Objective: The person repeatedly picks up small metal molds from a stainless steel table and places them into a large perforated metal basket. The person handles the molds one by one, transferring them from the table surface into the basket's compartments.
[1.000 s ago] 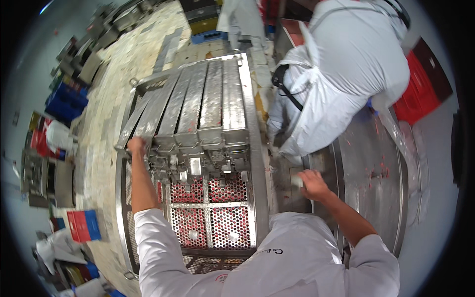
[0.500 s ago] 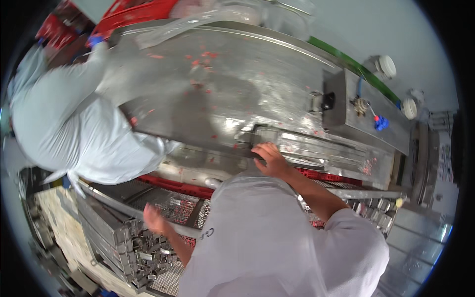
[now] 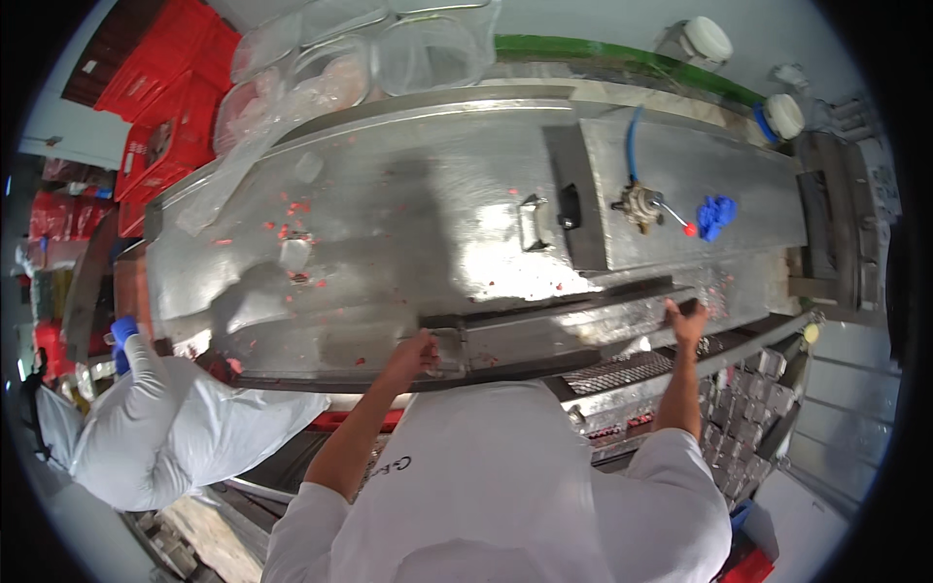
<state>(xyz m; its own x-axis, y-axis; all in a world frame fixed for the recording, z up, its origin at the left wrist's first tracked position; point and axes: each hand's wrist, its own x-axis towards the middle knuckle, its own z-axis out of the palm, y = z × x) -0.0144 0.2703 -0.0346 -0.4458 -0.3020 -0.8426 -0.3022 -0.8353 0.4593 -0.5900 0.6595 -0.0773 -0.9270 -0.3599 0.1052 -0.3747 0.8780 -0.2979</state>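
A long, narrow metal mould (image 3: 530, 336) lies along the near edge of the steel work table (image 3: 379, 243). My left hand (image 3: 418, 357) is at its left end, with the fingers curled round the end piece. Near the opposite end, my right hand (image 3: 687, 318) reaches over with thumb and fingers bent onto the rim. The mould's inner floor looks wet and shiny. Small red and pink scraps (image 3: 292, 219) are scattered over the table on the left. A metal piece with a dark knob (image 3: 535, 222) stands beyond the mould.
A co-worker in white (image 3: 185, 428) with blue gloves stands at the left. Red crates (image 3: 175, 136) and clear plastic-lined tubs (image 3: 428, 53) line the back. On the right are a raised steel box (image 3: 748, 175), a valve with a hose (image 3: 641, 206), a blue glove (image 3: 714, 218) and stacked metal moulds (image 3: 743, 428).
My left hand has come up from below the table edge to the mould's left end. My right hand has moved from that end to the right. The view has turned.
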